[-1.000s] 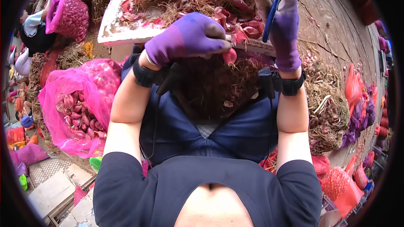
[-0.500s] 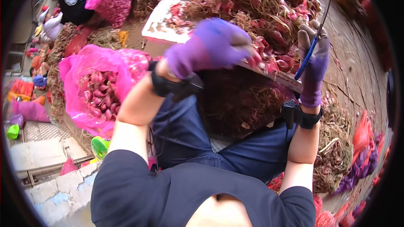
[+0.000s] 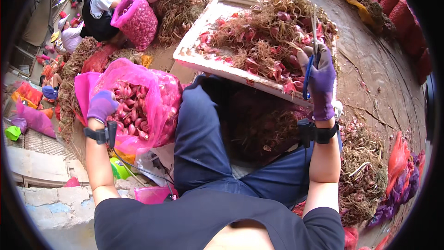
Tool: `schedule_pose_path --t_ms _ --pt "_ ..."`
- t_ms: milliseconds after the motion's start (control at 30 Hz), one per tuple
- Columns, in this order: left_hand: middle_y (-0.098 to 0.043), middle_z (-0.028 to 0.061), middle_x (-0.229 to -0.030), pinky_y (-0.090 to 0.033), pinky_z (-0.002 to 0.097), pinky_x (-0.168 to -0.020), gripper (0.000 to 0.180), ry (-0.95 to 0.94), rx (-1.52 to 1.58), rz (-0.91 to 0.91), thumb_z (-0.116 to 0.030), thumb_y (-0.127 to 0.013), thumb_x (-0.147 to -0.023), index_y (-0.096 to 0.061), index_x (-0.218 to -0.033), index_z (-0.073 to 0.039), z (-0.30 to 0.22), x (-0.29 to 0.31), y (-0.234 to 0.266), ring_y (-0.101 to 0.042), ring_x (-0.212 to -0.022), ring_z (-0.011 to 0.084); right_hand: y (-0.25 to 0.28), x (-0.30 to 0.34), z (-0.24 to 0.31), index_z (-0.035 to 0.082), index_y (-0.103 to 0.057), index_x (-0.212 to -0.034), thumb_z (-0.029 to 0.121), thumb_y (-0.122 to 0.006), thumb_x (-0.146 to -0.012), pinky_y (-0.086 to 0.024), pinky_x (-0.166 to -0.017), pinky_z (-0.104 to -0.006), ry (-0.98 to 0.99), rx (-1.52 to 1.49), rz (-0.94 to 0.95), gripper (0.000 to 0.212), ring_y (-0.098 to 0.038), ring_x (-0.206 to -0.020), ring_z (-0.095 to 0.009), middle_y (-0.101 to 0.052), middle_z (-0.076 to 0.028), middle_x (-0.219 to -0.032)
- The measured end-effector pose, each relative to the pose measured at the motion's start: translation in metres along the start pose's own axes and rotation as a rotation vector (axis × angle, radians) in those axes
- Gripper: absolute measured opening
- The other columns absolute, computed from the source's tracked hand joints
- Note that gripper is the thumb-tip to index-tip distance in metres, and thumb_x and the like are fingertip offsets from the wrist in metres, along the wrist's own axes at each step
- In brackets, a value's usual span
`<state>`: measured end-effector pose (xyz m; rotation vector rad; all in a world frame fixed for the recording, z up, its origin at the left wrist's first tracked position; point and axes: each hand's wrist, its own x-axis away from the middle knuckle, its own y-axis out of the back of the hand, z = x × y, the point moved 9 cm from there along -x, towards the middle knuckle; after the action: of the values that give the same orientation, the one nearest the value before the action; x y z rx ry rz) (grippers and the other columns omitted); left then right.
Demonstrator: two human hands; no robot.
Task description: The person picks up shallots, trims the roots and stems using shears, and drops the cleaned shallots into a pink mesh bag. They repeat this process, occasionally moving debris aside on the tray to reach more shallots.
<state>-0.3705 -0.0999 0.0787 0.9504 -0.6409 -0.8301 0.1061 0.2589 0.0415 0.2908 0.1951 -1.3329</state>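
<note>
Both my hands wear purple gloves. My left hand (image 3: 102, 105) is at the left side of a pink plastic bag (image 3: 159, 81) full of red shallots (image 3: 132, 113). Its fingers look curled inward, mostly out of sight, and I cannot see what they hold. In my right hand (image 3: 321, 76) is a pair of blue-handled scissors (image 3: 307, 78), its blades pointing up and away from me. That hand is over the near right edge of a white foam tray (image 3: 196, 32), close to a heap of shallots with dried roots and stalks (image 3: 263, 34).
Under the tray, between my legs, is a dark space with dry trimmings. A heap of dried stalks (image 3: 363, 180) lies to my right. Beyond the bag, a person (image 3: 99, 11) sits beside another full pink bag (image 3: 136, 21). Red sacks (image 3: 402, 18) line the far right.
My left hand has swung from the tray's near edge leftward to the pink bag. My right hand keeps the scissors and has shifted slightly left and lower. The view has also shifted.
</note>
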Motion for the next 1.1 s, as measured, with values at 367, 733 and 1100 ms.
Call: schedule_pose_path --t_ms 367,733,1100 --pt "-0.067 0.0153 -0.110 -0.049 0.0425 -0.090 0.036 -0.494 0.547 -0.270 -0.035 -0.060 -0.084 -0.066 -0.106 -0.007 -0.287 -0.184 0.109 -0.063 -0.103 0.0350 -0.019 0.012 0.039 0.000 -0.056 -0.120 0.018 -0.078 -0.079 -0.047 -0.065 -0.0225 0.146 0.062 0.028 0.050 -0.051 -0.072 -0.006 -0.057 0.000 -0.085" --pt "-0.068 0.0152 -0.109 -0.051 0.0410 -0.090 0.027 -0.323 0.495 -0.084 -0.019 -0.059 -0.085 -0.067 -0.110 -0.010 -0.322 -0.276 0.097 -0.066 -0.101 0.0293 -0.021 0.017 0.045 0.002 -0.054 -0.127 0.017 -0.076 -0.079 -0.047 -0.083 -0.0266 0.189 0.246 0.113 0.054 -0.058 -0.089 -0.010 -0.063 -0.004 -0.095" --pt "-0.062 0.0001 -0.101 -0.041 0.0230 -0.069 0.027 -0.579 1.886 0.242 -0.023 -0.062 -0.094 -0.060 -0.116 -0.006 -0.314 -0.223 0.126 -0.052 -0.079 0.0068 -0.060 0.017 -0.007 0.003 -0.059 -0.109 0.030 -0.077 -0.078 -0.047 -0.066 -0.0294 -0.138 0.168 0.217 0.046 -0.055 -0.068 -0.013 -0.057 -0.004 -0.074"
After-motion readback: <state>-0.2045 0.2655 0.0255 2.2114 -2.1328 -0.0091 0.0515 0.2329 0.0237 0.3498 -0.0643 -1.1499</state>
